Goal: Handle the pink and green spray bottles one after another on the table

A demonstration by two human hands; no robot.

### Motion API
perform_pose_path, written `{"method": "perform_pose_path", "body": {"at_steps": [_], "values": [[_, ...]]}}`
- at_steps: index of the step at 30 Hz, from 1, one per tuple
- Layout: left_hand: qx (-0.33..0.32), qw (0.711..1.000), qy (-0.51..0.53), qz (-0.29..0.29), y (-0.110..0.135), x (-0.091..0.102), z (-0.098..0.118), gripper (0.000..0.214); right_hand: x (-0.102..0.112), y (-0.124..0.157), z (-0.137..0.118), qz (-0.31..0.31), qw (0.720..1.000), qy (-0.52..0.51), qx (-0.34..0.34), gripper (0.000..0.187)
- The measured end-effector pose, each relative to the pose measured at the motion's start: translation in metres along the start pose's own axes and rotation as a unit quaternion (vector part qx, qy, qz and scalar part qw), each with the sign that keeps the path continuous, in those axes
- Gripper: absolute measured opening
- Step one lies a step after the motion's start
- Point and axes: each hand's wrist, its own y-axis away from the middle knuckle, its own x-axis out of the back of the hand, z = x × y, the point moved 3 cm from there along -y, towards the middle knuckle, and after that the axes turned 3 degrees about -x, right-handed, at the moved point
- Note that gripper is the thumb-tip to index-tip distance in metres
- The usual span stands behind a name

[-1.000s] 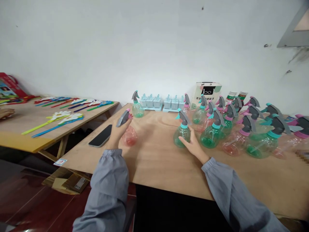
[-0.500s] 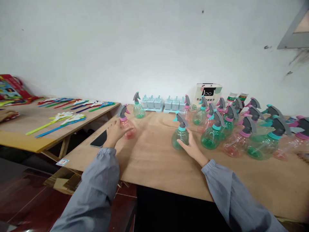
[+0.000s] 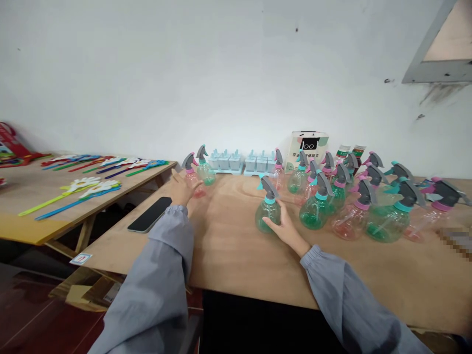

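Observation:
My left hand (image 3: 181,189) reaches far out over the plywood table (image 3: 236,250) and wraps round a pink spray bottle (image 3: 191,178) with a grey trigger head. That bottle stands upright beside a green spray bottle (image 3: 204,168) near the table's back left corner. My right hand (image 3: 285,227) cups the side of another green spray bottle (image 3: 268,212) that stands alone in the middle of the table. Both arms wear grey sleeves.
A crowd of several green and pink spray bottles (image 3: 354,206) fills the right side. Pale blue ice-lolly moulds (image 3: 241,162) and a white box (image 3: 308,147) stand by the wall. A black phone (image 3: 150,214) lies at the left edge. A second table (image 3: 33,216) holds coloured clapper sticks (image 3: 81,189).
My left hand carried the pink bottle from a tilted hold near the phone away to the back, and it now stands upright next to the green one. My right hand stayed on its bottle.

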Motion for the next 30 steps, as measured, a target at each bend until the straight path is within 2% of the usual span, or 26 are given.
{"method": "perform_pose_path", "body": {"at_steps": [2, 3, 4, 5, 6, 8, 9, 11, 14, 16, 19, 21, 23, 25, 28, 30], "values": [[0.003, 0.997, 0.034, 0.073, 0.018, 0.015, 0.013, 0.102, -0.001, 0.000, 0.000, 0.013, 1.000, 0.009, 0.004, 0.069], [-0.020, 0.993, 0.069, 0.092, 0.029, 0.021, 0.024, 0.092, -0.002, 0.001, 0.001, 0.023, 1.000, 0.016, 0.006, 0.070], [-0.066, 0.988, 0.114, 0.080, 0.041, 0.025, 0.039, 0.081, -0.003, 0.001, 0.001, 0.035, 0.999, 0.027, 0.008, 0.072], [-0.111, 0.978, 0.169, 0.044, 0.055, 0.026, 0.057, 0.072, -0.004, 0.002, 0.001, 0.046, 0.998, 0.039, 0.011, 0.073], [-0.154, 0.963, 0.221, -0.024, 0.069, 0.023, 0.077, 0.070, -0.004, 0.003, 0.001, 0.055, 0.997, 0.051, 0.014, 0.075], [-0.217, 0.916, 0.286, -0.178, 0.100, 0.013, 0.121, 0.086, -0.006, 0.004, 0.001, 0.070, 0.994, 0.077, 0.025, 0.078], [-0.212, 0.901, 0.313, -0.215, 0.113, 0.007, 0.141, 0.097, -0.007, 0.005, 0.000, 0.074, 0.993, 0.088, 0.034, 0.079], [-0.186, 0.868, 0.378, -0.261, 0.131, -0.007, 0.177, 0.105, -0.007, 0.007, -0.002, 0.073, 0.990, 0.106, 0.052, 0.080], [-0.120, 0.832, 0.479, -0.255, 0.136, -0.026, 0.208, 0.082, -0.003, 0.010, -0.005, 0.052, 0.988, 0.122, 0.074, 0.082], [-0.079, 0.830, 0.497, -0.243, 0.132, -0.035, 0.212, 0.063, 0.002, 0.013, -0.005, 0.023, 0.990, 0.115, 0.084, 0.081], [-0.049, 0.832, 0.490, -0.256, 0.123, -0.037, 0.200, 0.054, 0.012, 0.019, -0.004, 0.006, 0.994, 0.068, 0.090, 0.074], [-0.035, 0.821, 0.509, -0.255, 0.118, -0.032, 0.188, 0.052, 0.020, 0.019, 0.000, 0.040, 0.996, 0.019, 0.075, 0.061], [-0.026, 0.797, 0.553, -0.243, 0.114, -0.022, 0.177, 0.045, 0.024, 0.011, 0.005, 0.091, 0.995, -0.025, 0.043, 0.045], [-0.021, 0.755, 0.612, -0.235, 0.112, -0.012, 0.172, 0.038, 0.022, -0.010, 0.010, 0.128, 0.991, -0.044, 0.012, 0.036], [0.010, 0.689, 0.686, -0.231, 0.110, -0.001, 0.170, 0.037, 0.011, -0.064, 0.016, 0.176, 0.984, -0.018, -0.008, 0.040], [0.035, 0.665, 0.709, -0.232, 0.109, 0.001, 0.170, 0.038, 0.005, -0.105, 0.022, 0.253, 0.967, 0.016, -0.014, 0.044]]}}
